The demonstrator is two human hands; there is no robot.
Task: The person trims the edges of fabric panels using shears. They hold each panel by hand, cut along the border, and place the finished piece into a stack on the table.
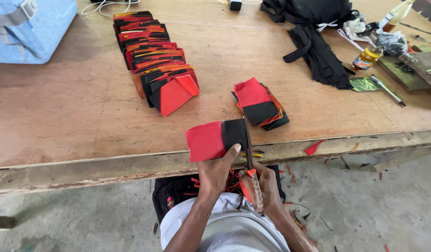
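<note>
Scissors (251, 161) are run up the right edge of a red-and-black fabric piece (217, 138), held just above both hands.

The piece is pinched by the left hand (215, 172), thumb on the black end, long axis lying crosswise with the red end out to the left. The scissors are gripped by the right hand (264, 184), blades pointing away from the body. A small stack of pieces (259, 105) is seen beyond the right hand, a longer row (152, 56) beyond the left.

surface: worn wooden table (85, 102) | on it: long row of red-black cloth pieces (152, 56); small stack (259, 105); black straps (318, 51); pen (388, 91); bottle, possibly glue (368, 57); blue box (33, 28)
</note>
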